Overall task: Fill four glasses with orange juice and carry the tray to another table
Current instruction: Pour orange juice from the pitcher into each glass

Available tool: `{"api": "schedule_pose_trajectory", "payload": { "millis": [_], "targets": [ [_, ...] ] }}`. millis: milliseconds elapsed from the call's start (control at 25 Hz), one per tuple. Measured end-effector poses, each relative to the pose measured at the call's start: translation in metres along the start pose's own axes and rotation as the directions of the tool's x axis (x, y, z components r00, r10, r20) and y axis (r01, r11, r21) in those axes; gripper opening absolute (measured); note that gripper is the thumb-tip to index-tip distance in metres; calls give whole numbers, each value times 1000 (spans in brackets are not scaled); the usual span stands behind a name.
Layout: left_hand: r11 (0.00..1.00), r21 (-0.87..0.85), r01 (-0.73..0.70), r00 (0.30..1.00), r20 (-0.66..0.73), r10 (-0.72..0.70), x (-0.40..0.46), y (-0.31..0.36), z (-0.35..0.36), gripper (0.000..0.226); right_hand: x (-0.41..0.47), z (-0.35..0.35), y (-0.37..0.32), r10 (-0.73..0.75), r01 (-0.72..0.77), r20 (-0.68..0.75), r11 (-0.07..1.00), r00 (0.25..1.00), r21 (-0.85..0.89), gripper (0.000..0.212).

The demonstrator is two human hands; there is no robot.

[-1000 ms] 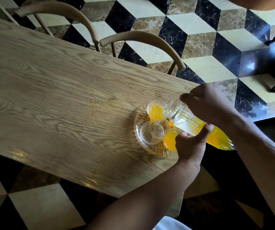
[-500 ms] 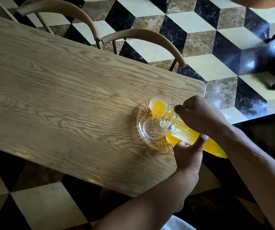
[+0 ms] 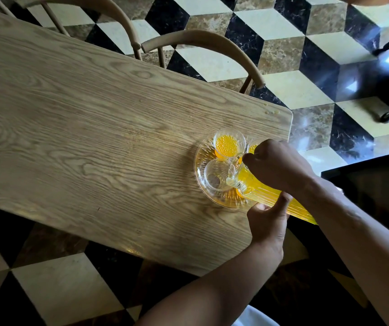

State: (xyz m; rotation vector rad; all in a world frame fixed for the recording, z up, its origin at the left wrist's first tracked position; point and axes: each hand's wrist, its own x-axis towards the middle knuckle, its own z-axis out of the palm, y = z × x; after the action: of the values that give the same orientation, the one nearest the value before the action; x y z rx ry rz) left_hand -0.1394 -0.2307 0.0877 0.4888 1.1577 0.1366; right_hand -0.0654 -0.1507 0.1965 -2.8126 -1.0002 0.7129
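A person tips a ribbed glass pitcher (image 3: 273, 196) of orange juice over a round glass tray (image 3: 203, 161) near the wooden table's (image 3: 94, 137) corner. The right hand (image 3: 280, 165) grips its neck; the left hand (image 3: 267, 220) cradles its body, steadying the spout at the tray's one empty glass (image 3: 217, 177). Filled glasses (image 3: 227, 144) stand behind. No writing shows.

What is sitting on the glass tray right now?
On the glass tray: a glass with orange juice, an empty glass beneath the tilted pitcher, and parts of two more juice-filled glasses, mostly covered by the pitcher and right hand.
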Motion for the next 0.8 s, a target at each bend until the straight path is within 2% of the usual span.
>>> {"api": "schedule_pose_trajectory", "payload": {
  "millis": [200, 360, 560, 680, 800],
  "targets": [
    [998, -38, 41, 998, 54, -39, -1, 3, -1, 97, 4, 4, -4, 21, -20, 24, 999, 1000, -31, 43],
    [995, -63, 81, 994, 81, -76, -3, 5, -3, 72, 7, 7, -9, 30, -27, 42, 997, 999, -66, 39],
    [990, -112, 86, 995, 59, -80, -1, 7, 0, 73, 10, 8, -17, 14, -9, 46, 995, 999, -103, 35],
    [988, -126, 94, 995, 57, -87, 0, 7, 2, 78, 12, 6, -18, 18, -11, 57, 993, 998, -115, 35],
    [979, -179, 99, 994, 59, -89, 1, 6, 5, 102, 13, 4, -19, 12, -4, 65, 992, 998, -127, 36]
  ]
}}
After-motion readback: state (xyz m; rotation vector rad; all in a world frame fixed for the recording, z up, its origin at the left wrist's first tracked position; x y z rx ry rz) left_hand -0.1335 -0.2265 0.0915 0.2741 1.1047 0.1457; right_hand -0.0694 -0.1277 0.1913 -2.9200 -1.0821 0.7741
